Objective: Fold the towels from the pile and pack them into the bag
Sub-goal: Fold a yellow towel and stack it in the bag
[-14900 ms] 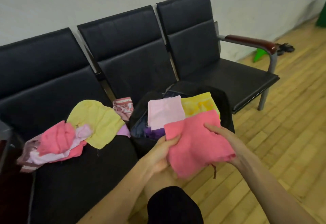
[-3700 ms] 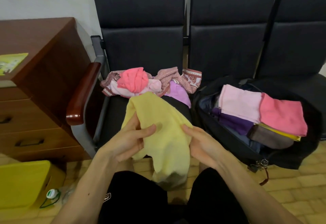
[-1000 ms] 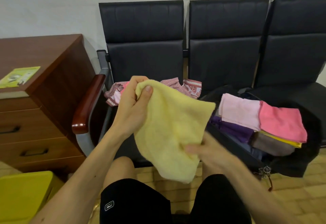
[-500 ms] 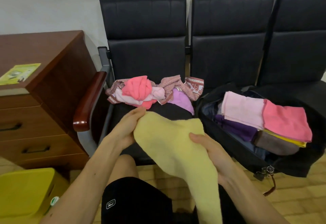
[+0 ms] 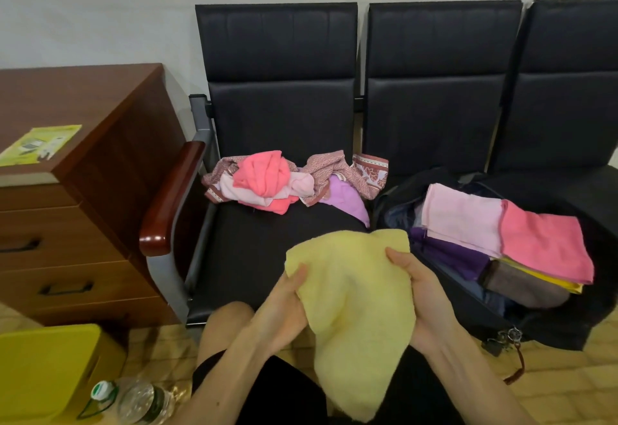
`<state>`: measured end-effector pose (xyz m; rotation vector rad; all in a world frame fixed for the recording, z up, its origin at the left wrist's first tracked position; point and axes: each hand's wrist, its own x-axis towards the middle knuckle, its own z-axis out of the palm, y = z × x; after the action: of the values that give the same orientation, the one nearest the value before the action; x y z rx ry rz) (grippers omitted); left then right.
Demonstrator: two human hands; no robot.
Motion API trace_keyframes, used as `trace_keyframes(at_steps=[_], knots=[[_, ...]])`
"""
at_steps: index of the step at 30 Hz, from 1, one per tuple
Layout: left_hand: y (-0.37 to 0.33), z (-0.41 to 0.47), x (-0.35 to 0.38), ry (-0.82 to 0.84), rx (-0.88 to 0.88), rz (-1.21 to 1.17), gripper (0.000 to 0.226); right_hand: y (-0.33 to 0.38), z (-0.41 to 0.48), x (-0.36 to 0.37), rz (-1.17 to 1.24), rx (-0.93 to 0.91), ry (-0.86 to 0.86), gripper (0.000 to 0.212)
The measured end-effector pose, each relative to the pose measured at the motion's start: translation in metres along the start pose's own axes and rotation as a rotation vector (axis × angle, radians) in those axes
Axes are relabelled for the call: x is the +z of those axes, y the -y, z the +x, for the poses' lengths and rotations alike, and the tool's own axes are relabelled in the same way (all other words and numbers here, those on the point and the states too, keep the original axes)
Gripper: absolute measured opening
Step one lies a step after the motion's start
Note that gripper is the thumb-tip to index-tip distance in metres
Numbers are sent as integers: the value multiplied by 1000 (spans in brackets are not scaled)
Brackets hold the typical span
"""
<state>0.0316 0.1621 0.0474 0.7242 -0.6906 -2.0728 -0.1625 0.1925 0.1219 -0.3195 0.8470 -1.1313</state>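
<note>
Left grip pinches the yellow towel at its left edge, thumb on top. Right grip curls round the right edge, and the cloth sags between them over the lap. Beyond it the pile lies on the seat, and the bag sits to its right, stacked with folded towels.
</note>
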Motion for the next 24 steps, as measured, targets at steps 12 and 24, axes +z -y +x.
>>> trace_keyframes(at_steps=[12, 24], knots=[[-41, -2, -6, -430, 71, 554, 77, -3, 28, -25, -709, -157, -280, 57], [-154, -18, 50, -250, 124, 631, 55, 73, 33, 50, -1221, -554, 62, 31]])
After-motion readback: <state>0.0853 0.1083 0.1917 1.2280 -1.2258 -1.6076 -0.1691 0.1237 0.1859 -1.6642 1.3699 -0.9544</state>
